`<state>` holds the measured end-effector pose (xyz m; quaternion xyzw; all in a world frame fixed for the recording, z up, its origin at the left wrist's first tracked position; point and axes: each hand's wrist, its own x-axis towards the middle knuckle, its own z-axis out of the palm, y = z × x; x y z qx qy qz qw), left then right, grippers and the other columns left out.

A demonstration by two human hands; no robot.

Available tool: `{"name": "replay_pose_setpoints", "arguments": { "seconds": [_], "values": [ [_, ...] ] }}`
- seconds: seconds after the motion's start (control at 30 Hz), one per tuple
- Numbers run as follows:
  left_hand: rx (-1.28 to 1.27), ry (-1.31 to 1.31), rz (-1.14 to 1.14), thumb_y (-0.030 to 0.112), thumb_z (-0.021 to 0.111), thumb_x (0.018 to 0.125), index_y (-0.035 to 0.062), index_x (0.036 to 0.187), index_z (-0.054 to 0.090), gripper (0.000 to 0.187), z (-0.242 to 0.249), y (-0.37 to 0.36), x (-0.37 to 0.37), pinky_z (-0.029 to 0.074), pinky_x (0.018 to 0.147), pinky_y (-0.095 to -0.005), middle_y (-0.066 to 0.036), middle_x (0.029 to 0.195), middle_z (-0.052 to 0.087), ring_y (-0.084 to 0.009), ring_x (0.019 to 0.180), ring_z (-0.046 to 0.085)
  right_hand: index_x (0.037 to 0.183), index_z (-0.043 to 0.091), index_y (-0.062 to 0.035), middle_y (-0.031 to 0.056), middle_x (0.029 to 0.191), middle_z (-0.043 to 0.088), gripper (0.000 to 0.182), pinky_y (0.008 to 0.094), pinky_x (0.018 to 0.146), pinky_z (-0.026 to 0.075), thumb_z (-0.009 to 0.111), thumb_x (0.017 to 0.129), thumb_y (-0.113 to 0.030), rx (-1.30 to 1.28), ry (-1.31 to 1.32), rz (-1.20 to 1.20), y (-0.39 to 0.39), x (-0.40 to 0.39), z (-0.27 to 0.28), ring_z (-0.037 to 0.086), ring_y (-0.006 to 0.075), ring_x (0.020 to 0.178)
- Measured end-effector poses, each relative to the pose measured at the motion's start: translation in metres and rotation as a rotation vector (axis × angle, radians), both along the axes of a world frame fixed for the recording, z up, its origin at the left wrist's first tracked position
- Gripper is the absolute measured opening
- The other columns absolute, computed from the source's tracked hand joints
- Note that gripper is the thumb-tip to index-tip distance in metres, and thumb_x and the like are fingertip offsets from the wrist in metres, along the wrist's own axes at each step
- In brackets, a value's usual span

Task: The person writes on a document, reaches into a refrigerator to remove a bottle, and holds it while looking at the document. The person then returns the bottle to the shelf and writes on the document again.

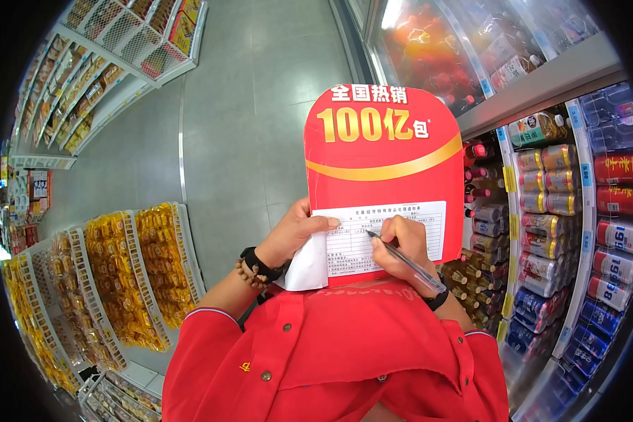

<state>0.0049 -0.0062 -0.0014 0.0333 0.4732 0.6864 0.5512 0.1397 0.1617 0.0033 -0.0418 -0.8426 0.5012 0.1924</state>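
Note:
My left hand (294, 233) grips the left edge of a red cardboard sign (383, 141), its thumb pressing on a printed form (415, 250) laid over the sign's lower part. The form's left side curls back as a blank white flap (307, 261). In my right hand (405, 246) is a pen (416, 267), its tip touching the form near some handwriting in the upper rows. Gold and white lettering and a gold curved band mark the sign. A beaded bracelet and a black band circle my left wrist; another black band is on my right.
To my right stands a drinks cooler with shelves of cans (547, 186) and bottles (471, 281). Racks of yellow packaged goods (123, 278) are on the left, with another shelf unit (84, 98) beyond them. Grey tiled floor (246, 98) runs between.

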Motion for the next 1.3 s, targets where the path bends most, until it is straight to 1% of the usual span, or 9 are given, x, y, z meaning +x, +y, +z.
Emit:
{"name": "replay_pose_setpoints", "arguments": {
  "seconds": [0.07, 0.27, 0.37, 0.47, 1.2, 1.3],
  "values": [
    [0.005, -0.004, -0.004, 0.001, 0.061, 0.078, -0.0021, 0.111, 0.050, 0.035, -0.0003, -0.0002, -0.0003, 0.049, 0.082, -0.0288, -0.010, 0.107, 0.060, -0.0148, 0.094, 0.060, 0.067, 0.038, -0.0048, 0.0082, 0.051, 0.044, 0.027, 0.0294, 0.042, 0.033, 0.064, 0.064, 0.000, 0.006, -0.001, 0.039, 0.0008, 0.0004, 0.0007, 0.041, 0.0188, 0.040],
    [0.010, 0.001, -0.009, 0.001, 0.061, 0.078, -0.0018, 0.112, 0.050, 0.035, -0.0014, -0.0001, -0.0011, 0.048, 0.083, -0.0288, -0.010, 0.107, 0.060, -0.0148, 0.094, 0.060, 0.068, 0.037, -0.0045, 0.0081, 0.052, 0.044, 0.027, 0.0287, 0.041, 0.033, 0.064, 0.064, 0.002, 0.056, 0.019, 0.063, 0.0024, 0.0003, 0.0022, 0.041, 0.0177, 0.040],
    [0.000, 0.001, 0.006, 0.001, 0.062, 0.078, -0.0014, 0.112, 0.051, 0.035, -0.0012, 0.0006, -0.0006, 0.048, 0.084, -0.0286, -0.010, 0.107, 0.060, -0.0146, 0.094, 0.060, 0.068, 0.037, -0.0043, 0.0080, 0.053, 0.045, 0.027, 0.0281, 0.041, 0.032, 0.063, 0.066, 0.003, -0.066, -0.001, 0.019, 0.0014, 0.0026, -0.0035, 0.041, 0.0171, 0.041],
    [0.007, -0.010, 0.005, 0.002, 0.062, 0.078, -0.0012, 0.112, 0.051, 0.036, -0.0001, 0.0006, -0.0004, 0.048, 0.083, -0.0285, -0.010, 0.107, 0.060, -0.0145, 0.094, 0.060, 0.069, 0.038, -0.0043, 0.0078, 0.052, 0.045, 0.027, 0.0279, 0.041, 0.032, 0.063, 0.067, 0.003, -0.008, 0.014, 0.020, 0.0007, 0.0002, -0.0022, 0.041, 0.0170, 0.040],
    [0.017, -0.010, 0.009, 0.001, 0.061, 0.078, -0.0009, 0.109, 0.053, 0.032, -0.0028, 0.0009, 0.0002, 0.049, 0.081, -0.0280, -0.009, 0.104, 0.061, -0.0132, 0.092, 0.060, 0.066, 0.036, -0.0046, 0.0084, 0.052, 0.044, 0.028, 0.0292, 0.041, 0.033, 0.063, 0.063, 0.003, 0.016, 0.027, 0.023, 0.0025, 0.0010, -0.0010, 0.041, 0.0187, 0.040],
    [0.023, -0.009, 0.006, 0.001, 0.061, 0.078, -0.0010, 0.109, 0.053, 0.031, -0.0024, 0.0008, -0.0004, 0.049, 0.081, -0.0278, -0.009, 0.104, 0.061, -0.0131, 0.092, 0.060, 0.069, 0.037, -0.0044, 0.0066, 0.051, 0.043, 0.026, 0.0283, 0.040, 0.031, 0.062, 0.067, 0.002, 0.046, 0.046, 0.070, 0.0040, 0.0010, 0.0017, 0.038, 0.0162, 0.039]
  ]
}}
